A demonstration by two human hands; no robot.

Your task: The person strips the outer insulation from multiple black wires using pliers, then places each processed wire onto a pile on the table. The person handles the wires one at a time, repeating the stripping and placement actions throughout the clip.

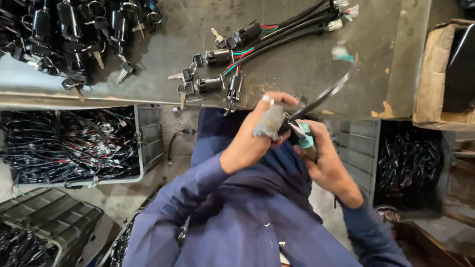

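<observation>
Head view: two hands work a black cable at the near edge of a metal bench.

The left hand (262, 129), a grey wrap on one finger, curls its fingers tight around the cable (326, 94) end to steady it. The right hand (324, 160) closes on teal-handled pliers (303, 134), jaws at the cable. Finished key switches (213, 57) lie farther off on the bench (297, 74), and a crate of wires (74, 148) sits left.

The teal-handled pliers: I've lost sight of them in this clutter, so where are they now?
In the head view, the teal-handled pliers sit just right of centre, gripped in the right hand beside the left hand, just below the grey metal workbench edge.
</observation>
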